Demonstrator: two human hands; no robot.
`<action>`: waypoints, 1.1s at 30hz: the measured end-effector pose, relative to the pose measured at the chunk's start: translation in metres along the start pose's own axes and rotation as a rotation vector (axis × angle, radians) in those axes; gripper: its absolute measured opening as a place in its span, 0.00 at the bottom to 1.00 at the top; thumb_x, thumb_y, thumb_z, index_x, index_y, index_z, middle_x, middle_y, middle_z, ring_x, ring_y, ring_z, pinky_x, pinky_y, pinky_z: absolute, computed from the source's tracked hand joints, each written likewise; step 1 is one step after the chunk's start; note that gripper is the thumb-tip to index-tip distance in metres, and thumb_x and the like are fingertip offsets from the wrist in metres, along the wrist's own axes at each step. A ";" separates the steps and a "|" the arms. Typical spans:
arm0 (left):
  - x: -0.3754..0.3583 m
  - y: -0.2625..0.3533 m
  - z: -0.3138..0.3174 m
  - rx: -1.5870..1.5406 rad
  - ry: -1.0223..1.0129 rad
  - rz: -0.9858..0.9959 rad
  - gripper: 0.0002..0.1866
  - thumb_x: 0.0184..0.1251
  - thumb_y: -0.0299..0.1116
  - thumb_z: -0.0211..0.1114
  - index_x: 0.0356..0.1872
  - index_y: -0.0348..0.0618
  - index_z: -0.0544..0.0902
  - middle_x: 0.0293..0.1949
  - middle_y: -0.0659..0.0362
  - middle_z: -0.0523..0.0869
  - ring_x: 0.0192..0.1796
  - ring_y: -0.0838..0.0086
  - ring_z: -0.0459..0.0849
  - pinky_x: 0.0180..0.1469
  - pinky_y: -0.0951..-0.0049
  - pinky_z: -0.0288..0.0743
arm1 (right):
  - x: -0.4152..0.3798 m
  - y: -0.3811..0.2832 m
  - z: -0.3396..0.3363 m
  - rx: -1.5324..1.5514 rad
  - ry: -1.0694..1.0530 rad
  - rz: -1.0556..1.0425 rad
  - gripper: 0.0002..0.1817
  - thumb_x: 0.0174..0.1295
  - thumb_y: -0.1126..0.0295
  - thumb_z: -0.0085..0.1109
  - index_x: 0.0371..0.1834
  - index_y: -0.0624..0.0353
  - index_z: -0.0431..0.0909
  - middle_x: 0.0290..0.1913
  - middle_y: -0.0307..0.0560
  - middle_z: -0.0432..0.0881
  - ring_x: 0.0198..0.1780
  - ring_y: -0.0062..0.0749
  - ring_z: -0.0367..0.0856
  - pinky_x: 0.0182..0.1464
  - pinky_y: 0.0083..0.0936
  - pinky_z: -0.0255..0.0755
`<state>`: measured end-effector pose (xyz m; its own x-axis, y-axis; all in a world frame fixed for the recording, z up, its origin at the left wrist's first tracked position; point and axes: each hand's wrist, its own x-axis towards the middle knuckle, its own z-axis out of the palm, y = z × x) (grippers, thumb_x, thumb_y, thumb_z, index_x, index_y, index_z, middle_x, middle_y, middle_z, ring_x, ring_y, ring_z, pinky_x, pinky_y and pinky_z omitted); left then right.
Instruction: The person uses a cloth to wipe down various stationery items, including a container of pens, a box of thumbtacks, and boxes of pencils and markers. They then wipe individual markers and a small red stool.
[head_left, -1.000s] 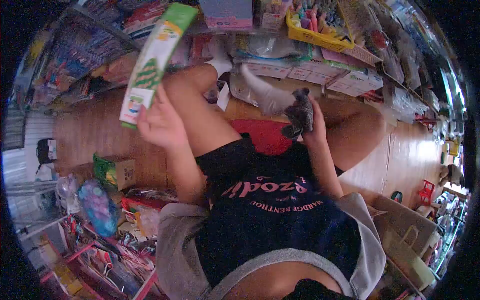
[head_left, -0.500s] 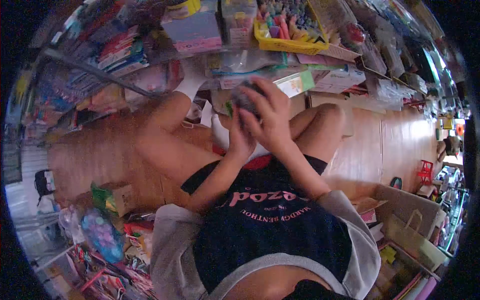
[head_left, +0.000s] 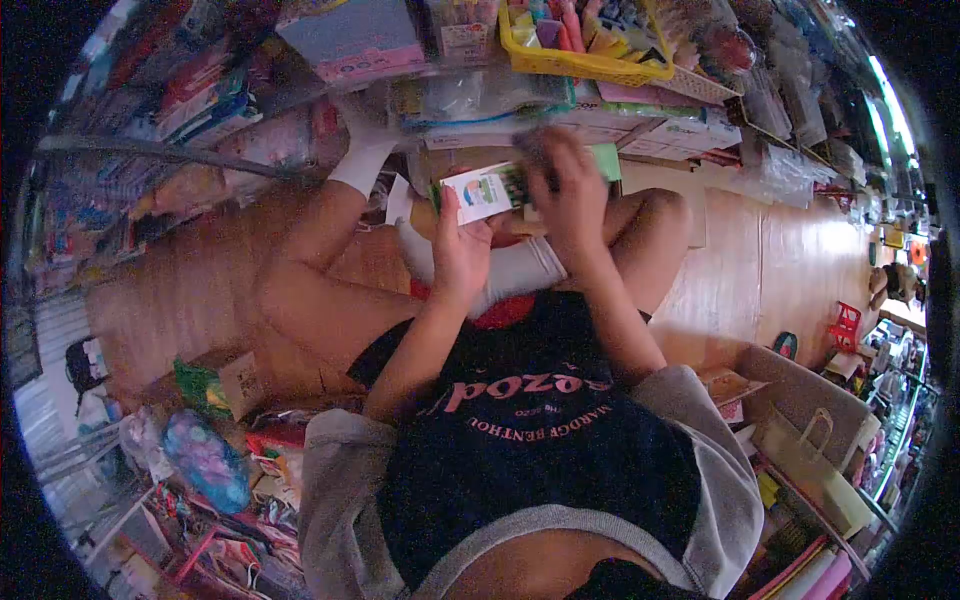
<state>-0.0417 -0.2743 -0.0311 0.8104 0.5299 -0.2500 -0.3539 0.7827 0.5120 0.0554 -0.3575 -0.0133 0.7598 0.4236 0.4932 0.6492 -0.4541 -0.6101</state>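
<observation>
My left hand (head_left: pixel 462 255) holds a small white and green printed card or packet (head_left: pixel 478 197) by its left end, thumb along the near edge. A row of dark shapes runs along its right part. My right hand (head_left: pixel 572 205) is closed around a dark, rounded thing (head_left: pixel 538 148), blurred by motion, at the packet's right end. I cannot tell what this dark thing is. Behind my right hand shows the light green end of a box (head_left: pixel 606 160). Both hands are over my crossed legs, above a white sock (head_left: pixel 530 272).
A yellow basket (head_left: pixel 590 66) of colourful pens or tubes stands on the shelf ahead, beside a blue and pink box (head_left: pixel 355 45). Packed goods line the left. Behind me at right is an open cardboard box (head_left: pixel 810 400); a red stool (head_left: pixel 846 325) stands farther off.
My hands have moved apart from around the dark thing. The packet's white printed face now shows in my left hand, while my right hand has shifted right with the dark thing.
</observation>
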 end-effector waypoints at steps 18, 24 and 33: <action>0.009 0.025 -0.019 -0.178 -0.057 -0.026 0.21 0.59 0.41 0.48 0.51 0.41 0.63 0.51 0.49 0.68 0.54 0.57 0.67 0.52 0.56 0.67 | 0.005 0.028 -0.049 0.948 0.298 0.923 0.15 0.58 0.65 0.43 0.45 0.61 0.70 0.43 0.46 0.74 0.45 0.35 0.72 0.48 0.32 0.65; 0.005 0.002 -0.002 -0.142 -0.065 -0.098 0.20 0.60 0.37 0.48 0.53 0.42 0.62 0.52 0.51 0.68 0.53 0.60 0.69 0.49 0.60 0.70 | -0.020 0.045 -0.012 2.037 0.382 0.930 0.18 0.57 0.60 0.42 0.46 0.57 0.68 0.47 0.46 0.72 0.49 0.38 0.68 0.52 0.35 0.62; 0.004 -0.012 -0.007 0.025 0.035 -0.155 0.20 0.56 0.33 0.52 0.51 0.42 0.64 0.50 0.58 0.71 0.53 0.68 0.69 0.53 0.66 0.65 | -0.018 0.054 -0.019 2.286 0.251 0.625 0.20 0.57 0.59 0.40 0.48 0.57 0.67 0.50 0.45 0.69 0.53 0.35 0.65 0.58 0.33 0.54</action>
<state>-0.0377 -0.2799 -0.0441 0.8373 0.4147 -0.3564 -0.2136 0.8481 0.4849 0.0773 -0.4039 -0.0433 0.8730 0.4876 -0.0156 -0.4877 0.8729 -0.0104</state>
